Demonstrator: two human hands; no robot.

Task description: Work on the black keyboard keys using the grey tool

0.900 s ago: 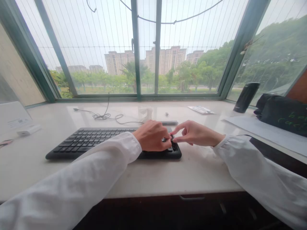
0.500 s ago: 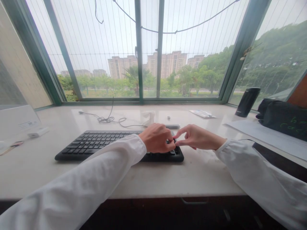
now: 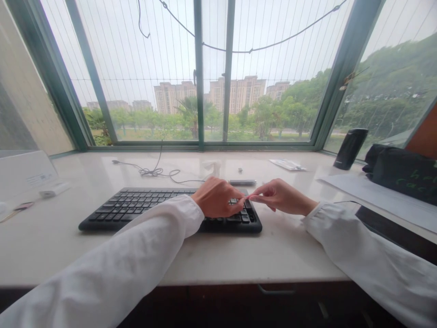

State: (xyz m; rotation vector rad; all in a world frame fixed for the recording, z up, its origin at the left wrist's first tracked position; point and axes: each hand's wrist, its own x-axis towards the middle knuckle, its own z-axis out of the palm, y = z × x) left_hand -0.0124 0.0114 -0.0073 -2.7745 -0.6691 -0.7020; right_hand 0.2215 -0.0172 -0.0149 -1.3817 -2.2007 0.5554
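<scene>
A black computer keyboard (image 3: 136,206) lies on a pale stone sill (image 3: 246,255), with my hands over its right end. My left hand (image 3: 216,197) rests on the keys, its fingers pointing right, and hides part of the keyboard. From the right side, my right hand (image 3: 282,197) reaches in with its thumb and fingers extended. Its fingertips hover at the keyboard's right end, almost meeting my left fingertips. I cannot tell whether either hand holds a small key. White sleeves cover both forearms.
A tangled black cable (image 3: 150,172) and a silver stick (image 3: 242,182) lie behind the keyboard. A black flask (image 3: 350,149), a dark bag (image 3: 403,175) and a paper packet (image 3: 287,164) stand farther right. A small white box (image 3: 54,189) sits left. A barred window runs behind the sill.
My left fingers have straightened over the keys toward my right fingertips. The whole scene sits slightly lower in view as my head has tilted.
</scene>
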